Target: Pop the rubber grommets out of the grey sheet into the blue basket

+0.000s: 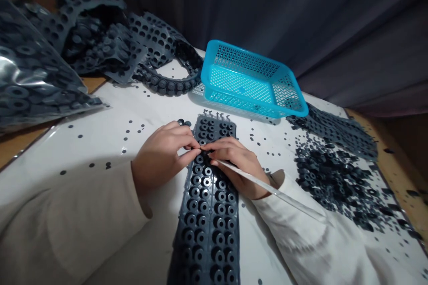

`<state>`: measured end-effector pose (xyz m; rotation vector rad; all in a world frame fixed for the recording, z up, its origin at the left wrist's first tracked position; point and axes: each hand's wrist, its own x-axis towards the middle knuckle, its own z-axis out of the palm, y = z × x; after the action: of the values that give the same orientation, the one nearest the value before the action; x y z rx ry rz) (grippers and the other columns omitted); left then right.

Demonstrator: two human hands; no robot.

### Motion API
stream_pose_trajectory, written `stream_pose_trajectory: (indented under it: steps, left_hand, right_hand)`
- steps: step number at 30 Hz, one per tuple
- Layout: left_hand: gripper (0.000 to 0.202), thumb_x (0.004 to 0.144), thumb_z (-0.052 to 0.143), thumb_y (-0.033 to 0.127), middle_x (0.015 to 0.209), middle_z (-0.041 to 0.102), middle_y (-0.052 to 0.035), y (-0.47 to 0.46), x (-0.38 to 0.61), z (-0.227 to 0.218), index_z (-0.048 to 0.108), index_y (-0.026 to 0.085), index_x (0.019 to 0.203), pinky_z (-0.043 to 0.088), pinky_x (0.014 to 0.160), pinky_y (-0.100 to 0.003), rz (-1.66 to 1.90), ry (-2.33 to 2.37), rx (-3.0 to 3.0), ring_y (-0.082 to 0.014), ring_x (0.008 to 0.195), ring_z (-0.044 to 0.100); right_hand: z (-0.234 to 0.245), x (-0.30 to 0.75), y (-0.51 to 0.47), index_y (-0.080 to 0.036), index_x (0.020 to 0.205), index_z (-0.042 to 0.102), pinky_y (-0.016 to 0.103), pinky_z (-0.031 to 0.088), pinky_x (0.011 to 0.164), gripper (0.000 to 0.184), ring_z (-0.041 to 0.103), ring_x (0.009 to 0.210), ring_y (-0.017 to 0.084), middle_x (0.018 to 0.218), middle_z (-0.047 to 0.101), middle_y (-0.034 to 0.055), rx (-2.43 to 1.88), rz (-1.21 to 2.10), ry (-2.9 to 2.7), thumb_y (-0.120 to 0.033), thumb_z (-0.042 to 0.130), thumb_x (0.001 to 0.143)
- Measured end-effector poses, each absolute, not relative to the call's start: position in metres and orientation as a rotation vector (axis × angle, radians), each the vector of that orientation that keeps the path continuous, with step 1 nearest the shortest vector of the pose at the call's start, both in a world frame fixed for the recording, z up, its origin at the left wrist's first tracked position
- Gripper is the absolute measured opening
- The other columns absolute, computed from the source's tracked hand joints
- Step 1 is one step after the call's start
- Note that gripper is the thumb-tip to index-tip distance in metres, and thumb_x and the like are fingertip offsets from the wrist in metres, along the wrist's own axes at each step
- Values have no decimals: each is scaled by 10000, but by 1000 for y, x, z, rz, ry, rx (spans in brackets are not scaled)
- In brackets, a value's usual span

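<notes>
A long black rubber sheet with rows of ring-shaped parts moulded in it lies lengthwise before me. Over its upper part, my left hand pinches thumb and forefinger together; whatever is between them is too small to make out. My right hand rests on the sheet from the other side, its fingertips meeting those of the left. Held in it is a thin, pale, flat stick that runs back over the wrist toward the sleeve. Both hands partly cover the rings beneath. A few loose black rings sit beside the sheet's far left edge.
A blue perforated basket stands behind the sheet. At left are a clear bag of black rings and heaped punched sheets. To the right lie a pile of black bits and another flat sheet. Small black discs dot the white tabletop.
</notes>
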<state>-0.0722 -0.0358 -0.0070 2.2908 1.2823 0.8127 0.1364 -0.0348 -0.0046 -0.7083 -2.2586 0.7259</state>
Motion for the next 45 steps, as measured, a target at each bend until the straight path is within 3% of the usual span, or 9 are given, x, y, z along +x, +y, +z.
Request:
stream_pose_trajectory:
  steps: [8, 16, 21, 28, 34, 45]
  left_hand:
    - [110, 821, 605, 185, 732, 635, -9, -36, -72, -6, 671, 178, 734, 388, 720, -318, 822, 1268, 2288, -177, 759, 520]
    - [68, 804, 614, 185, 744, 622, -20, -36, -73, -8, 674, 162, 782, 401, 734, -311, 855, 1273, 2335, -173, 763, 526]
    - [80, 797, 611, 200, 747, 615, -31, -37, -73, -7, 669, 148, 817, 411, 707, -302, 896, 1244, 2352, -174, 754, 522]
    - [129, 778, 562, 140, 796, 615, -57, -39, -71, -2, 663, 127, 857, 427, 734, -324, 929, 1215, 2375, -192, 800, 531]
    - [105, 791, 605, 224, 834, 628, -45, -41, -65, -1, 693, 176, 820, 413, 750, -357, 864, 1292, 2455, -212, 834, 536]
    - [100, 797, 609, 236, 837, 613, -43, -39, -60, -3, 690, 177, 805, 414, 761, -353, 840, 1295, 2394, -210, 855, 517]
  right_hand:
    - [-3, 133, -36, -197, 922, 561, 368, 509, 835, 65, 620, 940, 182, 1048, 687, 106, -757, 679, -2228, -156, 512, 915]
    - [-4, 142, -41, -213, 911, 561, 393, 503, 878, 20, 648, 1003, 203, 1049, 696, 72, -930, 1065, -1723, -202, 558, 894]
    - [-2, 148, -40, -198, 879, 602, 432, 462, 942, 29, 614, 1058, 225, 1043, 698, 97, -871, 1019, -1898, -179, 599, 857]
    - [-1, 148, -39, -197, 875, 593, 408, 497, 870, 21, 636, 1001, 221, 1032, 690, 106, -891, 1098, -1917, -213, 581, 874]
    - [-1, 146, -38, -196, 876, 599, 393, 495, 874, 17, 630, 1000, 213, 996, 691, 98, -890, 1073, -1937, -190, 585, 868]
    - [0, 146, -40, -193, 870, 599, 389, 497, 842, 22, 628, 960, 211, 969, 692, 99, -890, 1026, -1938, -201, 578, 869]
